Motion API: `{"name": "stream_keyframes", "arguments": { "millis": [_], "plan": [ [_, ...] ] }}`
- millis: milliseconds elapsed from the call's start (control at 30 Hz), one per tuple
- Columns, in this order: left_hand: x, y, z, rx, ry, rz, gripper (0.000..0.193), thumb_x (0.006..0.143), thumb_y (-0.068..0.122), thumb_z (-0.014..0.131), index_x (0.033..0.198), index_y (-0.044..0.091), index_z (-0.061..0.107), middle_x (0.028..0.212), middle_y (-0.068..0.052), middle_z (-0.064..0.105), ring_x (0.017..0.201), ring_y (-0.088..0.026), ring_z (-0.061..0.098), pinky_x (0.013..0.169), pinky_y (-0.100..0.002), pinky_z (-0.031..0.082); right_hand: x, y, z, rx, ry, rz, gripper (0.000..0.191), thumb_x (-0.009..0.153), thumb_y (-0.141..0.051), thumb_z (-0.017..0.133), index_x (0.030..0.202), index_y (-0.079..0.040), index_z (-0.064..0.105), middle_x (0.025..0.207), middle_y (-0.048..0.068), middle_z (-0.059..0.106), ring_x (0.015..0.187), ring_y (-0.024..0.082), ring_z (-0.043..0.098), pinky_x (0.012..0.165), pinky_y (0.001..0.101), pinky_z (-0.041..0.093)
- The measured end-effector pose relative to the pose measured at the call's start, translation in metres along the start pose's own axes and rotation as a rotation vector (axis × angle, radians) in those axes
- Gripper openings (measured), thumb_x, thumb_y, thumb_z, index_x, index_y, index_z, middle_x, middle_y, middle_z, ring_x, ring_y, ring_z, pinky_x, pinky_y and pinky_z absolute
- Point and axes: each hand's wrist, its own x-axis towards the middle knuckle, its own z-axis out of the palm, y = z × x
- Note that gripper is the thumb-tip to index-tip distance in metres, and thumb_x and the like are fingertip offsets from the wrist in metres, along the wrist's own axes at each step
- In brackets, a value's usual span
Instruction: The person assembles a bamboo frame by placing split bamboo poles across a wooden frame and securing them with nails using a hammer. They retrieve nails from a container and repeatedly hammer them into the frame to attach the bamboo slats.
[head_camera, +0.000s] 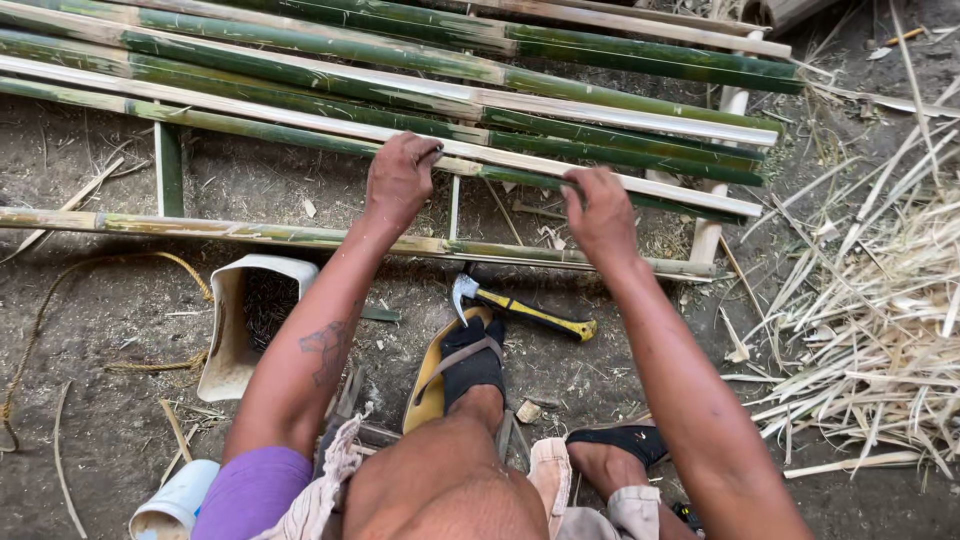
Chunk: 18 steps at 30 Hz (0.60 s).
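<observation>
Left hand (400, 180) and right hand (598, 212) clamp nearest split bamboo strip (520, 172); keep grip firm, strip snug against far neighbour, fingers off sharp edge.

- Only packaging-type stuff I spotted was two plastic containers, both down and to the left of the left hand (400, 180) that gripped a bamboo slat (520, 160).
- Cut-open white jug (235, 330): lay on the dirt, nearer the hand, grubby off-white, open side up, something dark inside.
- White round tub (172, 503): further below, at the bottom edge, partly cut off.
</observation>
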Motion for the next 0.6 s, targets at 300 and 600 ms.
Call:
{"name": "stream_keyframes", "arguments": {
  "millis": [300, 600],
  "plan": [
    [0.079, -0.036, -0.025, 0.436, 0.225, 0.228, 0.013, 0.109, 0.007, 0.056, 0.101, 0.008, 0.067, 0.104, -0.011, 0.067, 0.102, -0.026, 0.062, 0.094, -0.041, 0.049, 0.044, 0.016, 0.004, 0.034, 0.123, 0.168, 0.031, 0.1, -0.017, 0.066, 0.126, -0.002, 0.06, 0.124, 0.018, 0.046, 0.12, 0.032, 0.048, 0.103, 0.0485, 0.045],
    [0.059, -0.047, -0.021, 0.443, 0.167, 0.247, 0.008, 0.101, 0.003, 0.055, 0.098, 0.008, 0.061, 0.092, -0.01, 0.057, 0.09, -0.025, 0.053, 0.085, -0.04, 0.042, 0.05, 0.03, 0.004, -0.067, 0.029, 0.229, 0.026, 0.105, -0.029, 0.064, 0.113, -0.005, 0.058, 0.117, 0.013, 0.045, 0.113, 0.026, 0.046, 0.099, 0.0437, 0.042]
  ]
}}
